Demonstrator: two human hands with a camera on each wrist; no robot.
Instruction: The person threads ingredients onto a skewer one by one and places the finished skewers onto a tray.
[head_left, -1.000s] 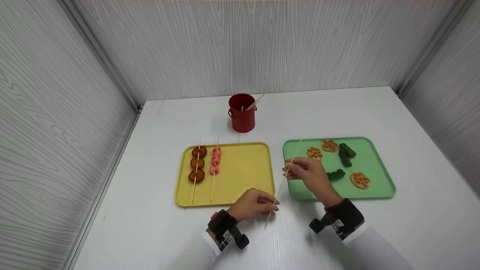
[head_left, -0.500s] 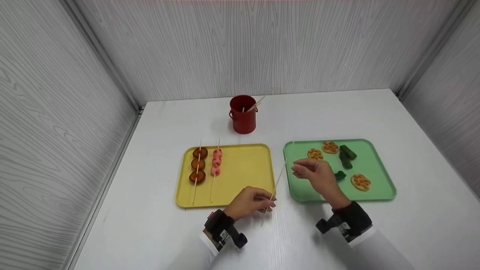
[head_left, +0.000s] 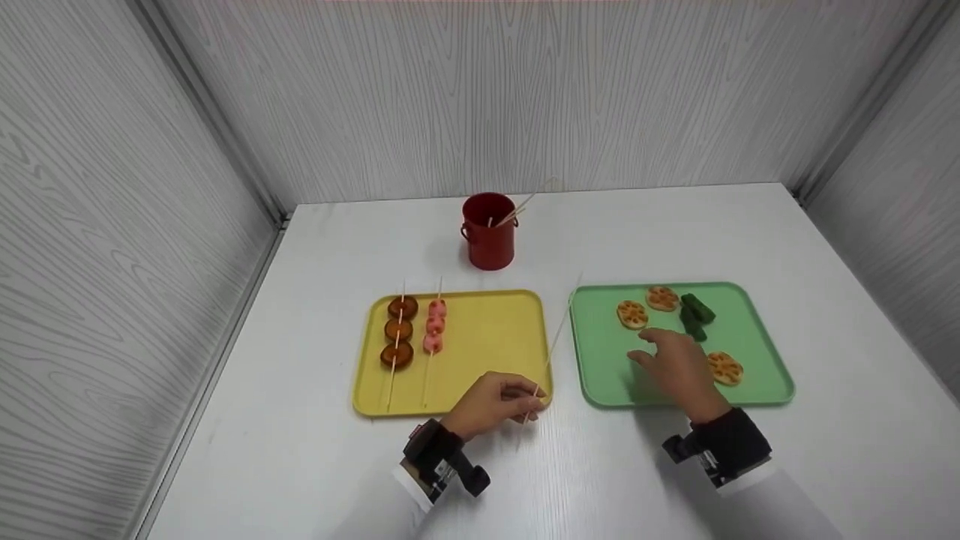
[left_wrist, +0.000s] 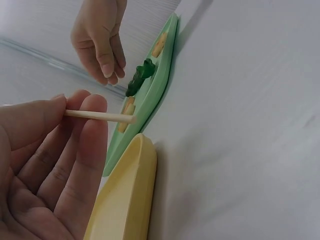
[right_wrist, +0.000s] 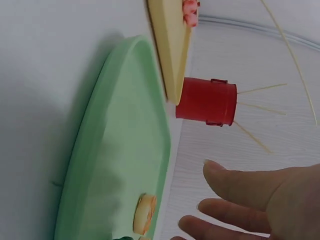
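Note:
My left hand [head_left: 491, 405] pinches a thin wooden skewer [head_left: 556, 337] near its lower end, thumb against fingers; the skewer slants up and away, bare. Its blunt end [left_wrist: 122, 118] shows close up in the left wrist view. My right hand [head_left: 679, 371] hovers over the green tray [head_left: 604, 367], thumb and fingers apart, holding nothing. On that tray lie lotus root slices [head_left: 632, 314] and dark green vegetable pieces [head_left: 697, 307]. One green piece [left_wrist: 141, 76], beneath the right hand in the left wrist view, is hidden in the head view.
A yellow tray [head_left: 495, 322] on the left bears a skewer of round brown slices [head_left: 398, 330] and another of pink pieces [head_left: 435, 326]. Behind the trays stands a red bucket [head_left: 491, 240] with several skewers leaning in it. Panels wall the table's back and sides.
The right hand has let go of the skewer's upper part and moved right over the green tray, its fingers spreading. The left hand, still pinching the skewer, has shifted slightly left.

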